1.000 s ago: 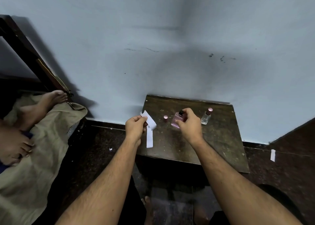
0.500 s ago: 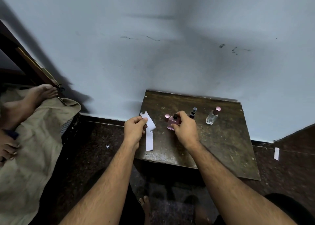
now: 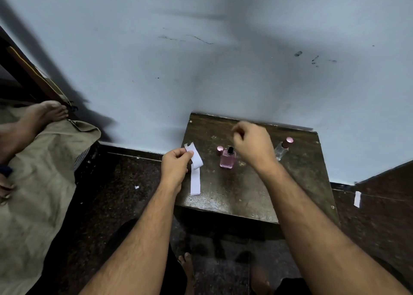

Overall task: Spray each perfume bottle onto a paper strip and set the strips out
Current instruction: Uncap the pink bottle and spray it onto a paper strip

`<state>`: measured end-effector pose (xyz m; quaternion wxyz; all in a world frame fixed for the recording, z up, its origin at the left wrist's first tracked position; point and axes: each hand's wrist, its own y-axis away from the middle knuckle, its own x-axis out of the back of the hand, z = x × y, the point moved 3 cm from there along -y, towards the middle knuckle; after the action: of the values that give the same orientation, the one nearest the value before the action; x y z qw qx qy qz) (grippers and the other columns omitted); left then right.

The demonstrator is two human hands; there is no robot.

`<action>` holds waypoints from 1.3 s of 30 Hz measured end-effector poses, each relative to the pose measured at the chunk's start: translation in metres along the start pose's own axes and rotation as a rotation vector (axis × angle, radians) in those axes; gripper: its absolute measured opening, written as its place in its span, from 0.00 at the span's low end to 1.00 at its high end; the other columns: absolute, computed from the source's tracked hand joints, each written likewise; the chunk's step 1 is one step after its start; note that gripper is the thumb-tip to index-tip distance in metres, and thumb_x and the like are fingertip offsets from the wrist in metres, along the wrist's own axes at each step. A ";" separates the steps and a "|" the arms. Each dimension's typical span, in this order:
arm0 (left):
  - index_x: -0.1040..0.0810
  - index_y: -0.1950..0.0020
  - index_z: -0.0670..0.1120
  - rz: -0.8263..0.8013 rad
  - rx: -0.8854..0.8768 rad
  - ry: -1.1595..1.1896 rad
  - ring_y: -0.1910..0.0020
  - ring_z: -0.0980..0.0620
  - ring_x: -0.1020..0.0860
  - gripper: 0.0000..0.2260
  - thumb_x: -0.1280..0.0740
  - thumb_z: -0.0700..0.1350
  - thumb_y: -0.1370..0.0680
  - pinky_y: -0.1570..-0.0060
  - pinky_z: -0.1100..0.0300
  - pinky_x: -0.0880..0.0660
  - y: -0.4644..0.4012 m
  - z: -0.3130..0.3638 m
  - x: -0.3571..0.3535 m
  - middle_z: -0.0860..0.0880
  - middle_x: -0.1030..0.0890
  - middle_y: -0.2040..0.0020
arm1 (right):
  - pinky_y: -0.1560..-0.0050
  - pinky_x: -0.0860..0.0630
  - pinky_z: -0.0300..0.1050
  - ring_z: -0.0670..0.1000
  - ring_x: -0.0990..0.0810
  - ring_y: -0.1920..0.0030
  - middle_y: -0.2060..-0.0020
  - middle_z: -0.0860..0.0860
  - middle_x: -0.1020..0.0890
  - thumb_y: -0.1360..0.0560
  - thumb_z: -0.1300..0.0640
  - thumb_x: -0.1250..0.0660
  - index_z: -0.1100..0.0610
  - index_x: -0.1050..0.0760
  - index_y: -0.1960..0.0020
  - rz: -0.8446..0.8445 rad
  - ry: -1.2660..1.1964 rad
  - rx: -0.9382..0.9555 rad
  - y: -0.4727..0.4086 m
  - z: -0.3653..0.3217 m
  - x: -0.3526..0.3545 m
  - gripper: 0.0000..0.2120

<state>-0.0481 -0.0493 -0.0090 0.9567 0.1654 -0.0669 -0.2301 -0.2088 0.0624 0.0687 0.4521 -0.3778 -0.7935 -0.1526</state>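
A pale blue wall (image 3: 223,60) fills the upper part of the view, marked with a few dark scuffs. A dark speckled floor (image 3: 116,194) is seen below it. At the left, a tan cloth (image 3: 38,183) is spread out, and a bare foot (image 3: 42,114) of another person is rested on it. A small dark wooden table (image 3: 234,189) is set against the wall.

The left hand (image 3: 175,166) is held over the table's left edge, fingers curled, and a white paper strip (image 3: 195,172) is pinched between thumb and fingertips; the strip is bent over at the top and its long end hangs down in front of the table edge. The right hand (image 3: 251,146) is raised above the table behind the bottles, blurred, its fingers loosely curled; whether anything small is held in it cannot be told.

A pink bottle (image 3: 228,158) stands upright on the table between the two hands, uncapped, its black nozzle exposed. A pink cap (image 3: 220,148) is seen just beside it on the left. A clear bottle (image 3: 282,149) with a pink cap stands to the right, partly hidden by the right wrist. A second strip (image 3: 357,199) lies on the floor right of the table, and a paper scrap (image 3: 136,187) lies on the floor to the left.
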 end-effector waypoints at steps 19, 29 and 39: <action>0.21 0.66 0.45 -0.007 -0.004 0.034 0.74 0.59 0.31 0.11 0.32 0.37 0.24 0.74 0.67 0.35 -0.002 -0.001 -0.001 0.53 0.24 0.73 | 0.61 0.21 0.43 0.49 0.19 0.66 0.68 0.49 0.18 0.36 0.50 0.20 0.56 0.22 0.66 -0.657 0.399 -0.193 -0.064 -0.012 -0.064 0.14; 0.18 0.59 0.42 -0.023 0.010 -0.003 0.70 0.59 0.26 0.05 0.32 0.38 0.23 0.72 0.69 0.31 0.001 -0.003 -0.007 0.48 0.21 0.65 | 0.63 0.27 0.41 0.50 0.20 0.60 0.63 0.49 0.17 0.32 0.58 0.27 0.52 0.19 0.59 -0.445 0.177 -0.051 -0.059 -0.018 -0.014 0.04; 0.18 0.58 0.42 -0.061 0.002 -0.026 0.70 0.60 0.26 0.05 0.31 0.38 0.23 0.74 0.69 0.32 0.013 -0.004 -0.020 0.50 0.20 0.65 | 0.57 0.27 0.41 0.49 0.20 0.57 0.62 0.45 0.20 0.33 0.58 0.30 0.52 0.17 0.51 -0.311 0.111 0.074 -0.008 -0.001 0.008 0.11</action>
<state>-0.0595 -0.0277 -0.0087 0.9480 0.1655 -0.0742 -0.2614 -0.2167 0.0604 0.0767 0.4797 -0.2243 -0.8214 -0.2120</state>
